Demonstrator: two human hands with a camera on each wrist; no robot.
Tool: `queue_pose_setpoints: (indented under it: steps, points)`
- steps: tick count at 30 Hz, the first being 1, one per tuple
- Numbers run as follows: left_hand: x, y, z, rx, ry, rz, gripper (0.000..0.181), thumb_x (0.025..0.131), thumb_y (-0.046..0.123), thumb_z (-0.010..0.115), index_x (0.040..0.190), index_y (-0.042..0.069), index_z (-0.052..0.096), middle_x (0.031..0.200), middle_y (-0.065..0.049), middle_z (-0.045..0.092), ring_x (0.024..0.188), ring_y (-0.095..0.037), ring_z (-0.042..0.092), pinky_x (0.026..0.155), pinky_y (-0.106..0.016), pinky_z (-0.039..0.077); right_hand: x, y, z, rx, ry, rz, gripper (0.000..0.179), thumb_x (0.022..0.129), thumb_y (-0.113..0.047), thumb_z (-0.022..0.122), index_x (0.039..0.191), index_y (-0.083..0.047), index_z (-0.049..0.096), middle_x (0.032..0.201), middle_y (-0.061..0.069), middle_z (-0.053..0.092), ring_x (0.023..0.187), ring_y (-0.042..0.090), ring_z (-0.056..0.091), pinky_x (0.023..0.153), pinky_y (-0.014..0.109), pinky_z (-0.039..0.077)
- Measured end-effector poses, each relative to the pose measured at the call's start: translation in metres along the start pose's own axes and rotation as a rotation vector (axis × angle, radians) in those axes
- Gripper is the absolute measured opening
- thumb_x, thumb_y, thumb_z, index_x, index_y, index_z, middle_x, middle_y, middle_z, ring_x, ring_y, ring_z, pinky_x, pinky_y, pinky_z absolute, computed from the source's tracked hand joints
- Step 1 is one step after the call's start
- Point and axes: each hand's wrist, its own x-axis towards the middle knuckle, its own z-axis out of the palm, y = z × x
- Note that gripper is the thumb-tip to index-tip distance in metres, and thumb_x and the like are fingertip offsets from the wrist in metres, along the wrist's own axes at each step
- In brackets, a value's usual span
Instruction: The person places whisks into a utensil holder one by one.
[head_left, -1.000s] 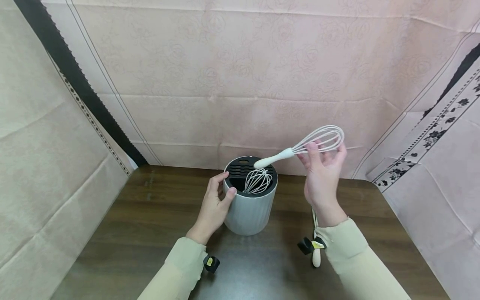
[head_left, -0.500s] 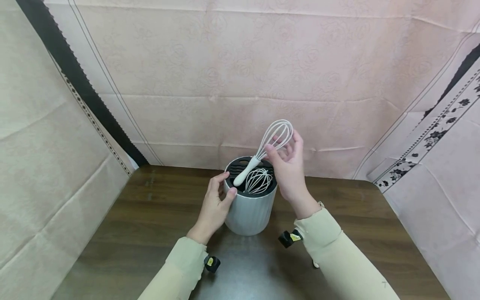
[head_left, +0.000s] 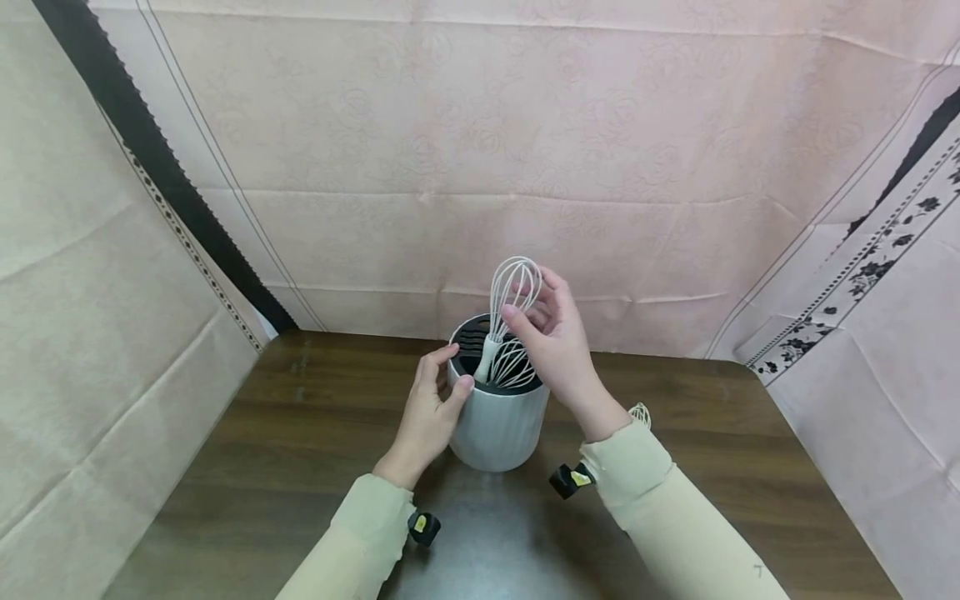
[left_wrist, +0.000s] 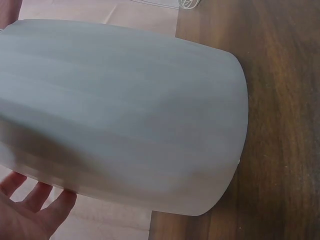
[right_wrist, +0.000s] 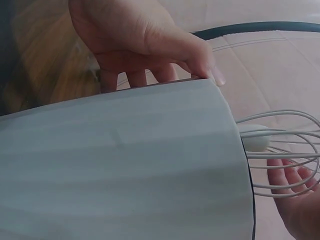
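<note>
A light grey ribbed utensil holder (head_left: 498, 433) with a black slotted top stands upright on the table. My left hand (head_left: 423, 412) grips its left side, thumb near the rim and fingers farther round; those fingers (left_wrist: 57, 207) show against the wall in the left wrist view. Over the opening, my right hand (head_left: 558, 354) pinches a white whisk (head_left: 516, 287) by its wires. That whisk points handle down, with the handle's lower end inside the opening. A second whisk (head_left: 512, 367) stands in the holder, only its wire loops showing.
Another whisk (head_left: 641, 414) lies on the wooden table (head_left: 300, 467), mostly hidden beneath the right sleeve (head_left: 637, 467). Pale patterned cloth (head_left: 480, 167) hangs behind the table and along both sides.
My right hand has carried the whisk left to the holder, turned it from nearly level to upright, and lowered its handle into the opening. My left hand stays on the holder.
</note>
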Motion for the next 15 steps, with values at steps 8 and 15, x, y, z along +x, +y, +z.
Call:
queue_pose_setpoints:
  steps: [8,15]
  points:
    - [0.001,0.001,0.0,0.012,-0.003,-0.013,0.05,0.098,0.043,0.053,0.143,0.028,0.035,0.139,-0.002,0.037,0.127,-0.023,0.043,0.104,-0.051,0.039,-0.002,-0.005,0.004,-0.149,-0.074,0.033,0.058,0.092,-0.009,0.064,0.144,-0.008,0.038,0.131,0.017,0.054,0.111,0.032,0.059,0.094,0.046,0.048]
    - [0.001,0.0,0.0,0.007,-0.003,-0.004,0.049,0.098,0.041,0.053,0.142,0.027,0.035,0.138,-0.003,0.037,0.126,-0.024,0.044,0.104,-0.052,0.038,-0.003,0.012,0.0,-0.197,-0.099,-0.029,0.049,0.092,-0.011,0.065,0.138,-0.01,0.049,0.123,0.015,0.06,0.106,0.026,0.062,0.09,0.042,0.051]
